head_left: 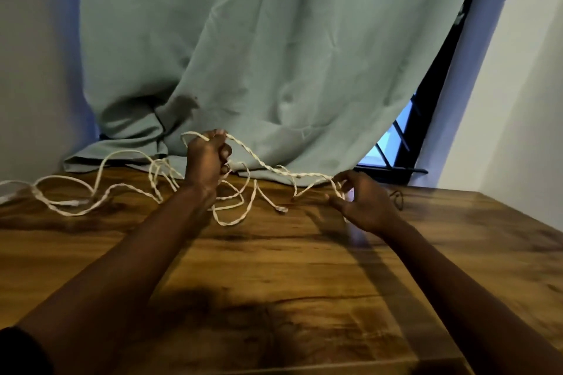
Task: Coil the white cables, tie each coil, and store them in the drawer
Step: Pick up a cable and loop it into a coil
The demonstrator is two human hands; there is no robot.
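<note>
The left hand [208, 158] is holding itself raised above the far part of the table [304, 283], with its fingers curled tight round some turns of the white cables [274, 169]. One loop is sticking out to the left of the fist and others are hanging below it. From the top of this fist a twisted stretch of cable is running down and to the right, its long axis pointing almost straight at the right hand [364, 202]. That hand is staying lower, near the wood, pinching the strand between thumb and first fingers while the other fingers are spreading loosely. So the piece to wind next is lying between the two hands, and in my judgement the right hand is the one placed to carry it back toward the left fist. The rest of the cable is lying slack on the table to the left of the left arm and is going out of view at the left edge (its end there is not showing). One connector [281, 209] is resting on the wood between the forearms. The green curtain [274, 54] is hanging just behind both hands and touching the back of the table, so room is tight there and open toward the person. A small dark loop [397, 198] is lying just right of the right hand; I cannot tell what it is. No drawer is showing.
</note>
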